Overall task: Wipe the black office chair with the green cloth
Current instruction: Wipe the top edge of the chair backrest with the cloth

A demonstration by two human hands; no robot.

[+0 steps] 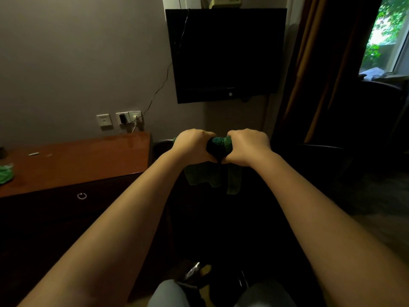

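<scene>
Both my arms reach forward at the middle of the view. My left hand (193, 145) and my right hand (247, 147) each grip one end of the green cloth (220, 144), which is bunched into a thick roll between them. Loose folds of the cloth hang down below my hands. The black office chair (221, 218) is a dark mass under and in front of my arms, and its shape is hard to make out in the dim light. The cloth hangs above it; whether it touches the chair I cannot tell.
A reddish wooden desk (84, 160) with a drawer stands at the left, with something green (5, 173) at its left edge. A black television (225, 54) hangs on the wall ahead. Dark curtains (321, 74) and a window (389, 29) are at the right. Wall sockets (119, 119) sit above the desk.
</scene>
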